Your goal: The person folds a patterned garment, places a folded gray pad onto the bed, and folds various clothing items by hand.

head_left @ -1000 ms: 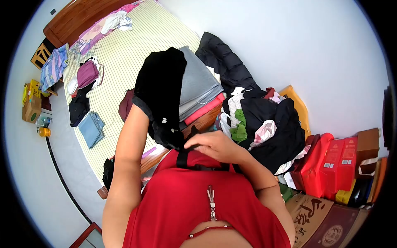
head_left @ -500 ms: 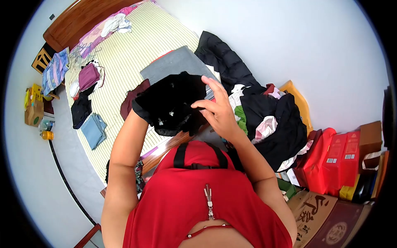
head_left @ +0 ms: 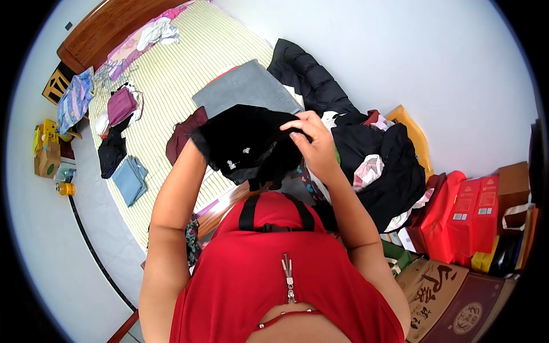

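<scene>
A black velvety garment (head_left: 246,140) with a few small white spots is held up in front of me, above the near edge of the bed. My left hand is hidden in the dark cloth, and only the forearm shows running into it. At the garment's right edge, my right hand (head_left: 315,143) pinches the fabric between thumb and fingers. Behind the garment lie a folded grey cloth (head_left: 243,88) and a maroon piece of clothing (head_left: 186,134) on the bed.
The bed (head_left: 166,74) carries folded clothes, including blue trousers (head_left: 130,180) and a purple stack (head_left: 122,106). To the right are a black puffer jacket (head_left: 311,77) and a heap of dark clothes (head_left: 383,183). Red bags (head_left: 457,217) and cardboard boxes (head_left: 429,291) stand at the lower right.
My right hand has moved slightly right and down, and its raised fingers have closed on the garment's edge. The black garment has shifted right and looks more spread out.
</scene>
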Demonstrator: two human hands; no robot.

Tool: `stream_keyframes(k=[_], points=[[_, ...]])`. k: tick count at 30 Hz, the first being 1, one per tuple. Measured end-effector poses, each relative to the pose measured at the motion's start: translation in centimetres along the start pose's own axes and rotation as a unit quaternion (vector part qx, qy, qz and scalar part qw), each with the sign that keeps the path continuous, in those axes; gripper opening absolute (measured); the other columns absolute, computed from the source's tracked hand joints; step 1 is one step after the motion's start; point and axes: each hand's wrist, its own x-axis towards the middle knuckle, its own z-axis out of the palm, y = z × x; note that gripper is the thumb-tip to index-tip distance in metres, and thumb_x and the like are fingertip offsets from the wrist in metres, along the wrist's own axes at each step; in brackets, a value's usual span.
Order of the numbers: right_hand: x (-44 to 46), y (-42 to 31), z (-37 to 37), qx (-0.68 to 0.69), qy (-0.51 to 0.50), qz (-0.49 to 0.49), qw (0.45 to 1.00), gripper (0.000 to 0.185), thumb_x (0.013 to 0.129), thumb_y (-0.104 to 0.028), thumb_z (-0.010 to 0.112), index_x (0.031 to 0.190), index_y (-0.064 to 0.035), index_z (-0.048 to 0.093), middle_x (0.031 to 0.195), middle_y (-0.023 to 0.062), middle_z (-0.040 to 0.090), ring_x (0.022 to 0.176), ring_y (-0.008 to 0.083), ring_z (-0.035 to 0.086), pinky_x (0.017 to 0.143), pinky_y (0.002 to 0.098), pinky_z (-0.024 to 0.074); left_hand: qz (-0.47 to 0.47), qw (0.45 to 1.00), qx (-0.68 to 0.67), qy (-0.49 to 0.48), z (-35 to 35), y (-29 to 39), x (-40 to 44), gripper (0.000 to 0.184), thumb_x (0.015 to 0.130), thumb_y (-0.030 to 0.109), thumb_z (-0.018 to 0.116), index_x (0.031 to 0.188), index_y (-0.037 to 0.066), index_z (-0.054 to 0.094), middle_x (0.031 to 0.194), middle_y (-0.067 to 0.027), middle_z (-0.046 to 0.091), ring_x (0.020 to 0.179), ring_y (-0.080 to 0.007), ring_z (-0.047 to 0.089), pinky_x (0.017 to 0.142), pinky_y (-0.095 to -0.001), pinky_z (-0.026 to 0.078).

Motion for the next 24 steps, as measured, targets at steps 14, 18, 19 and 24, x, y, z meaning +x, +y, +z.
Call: stream_keyframes(k=[14,18,19,24], points=[[0.4,0.5,-1.0,0.042,0.061,0.074,0.994,0.016,0.08,-0.001,0.062,0.095,-0.0024,0.069,0.08,0.0049,0.053,0.078,0.0146,0.051,0.072,0.0245,0.0399,-0.202,0.76,-0.474,0.397,0.4,-6.6,-0.6,0.031,0.089,0.02,0.053,0.115,0.004,0.056,0.095,-0.0043,0.063,0.075,-0.015,0.058,0.07,-0.026,0.047],[0.5,0.7,-0.1,0.046,-0.006,0.048,0.998,0.017,0.079,-0.001,0.063,0.095,-0.0042,0.069,0.078,0.0052,0.053,0.073,0.0148,0.051,0.067,0.025,0.0405,-0.009,0.895,-0.213,0.392,1.7,-2.6,0.0,0.052,0.088,0.019,0.059,0.135,0.007,0.042,0.122,-0.0099,0.054,0.11,-0.0172,0.05,0.093,-0.0309,0.039],[0.4,0.8,0.2,0.051,-0.041,0.062,0.996,0.017,0.078,0.0,0.063,0.094,-0.0041,0.069,0.078,0.0049,0.052,0.072,0.0143,0.051,0.066,0.0248,0.0402,0.057,0.938,-0.141,0.311,1.8,-1.4,0.1,0.065,0.083,0.02,0.064,0.14,0.007,0.037,0.125,-0.0111,0.053,0.116,-0.0192,0.047,0.101,-0.035,0.034],[1.0,0.6,0.7,0.101,-0.074,0.019,0.992,0.019,0.077,0.0,0.061,0.094,-0.0044,0.068,0.08,0.0054,0.051,0.075,0.0144,0.051,0.067,0.0268,0.0416,0.146,0.985,-0.002,0.088,3.2,2.2,1.6,0.088,0.071,0.014,0.07,0.147,0.007,0.025,0.134,-0.014,0.047,0.124,-0.022,0.043,0.104,-0.036,0.032]])
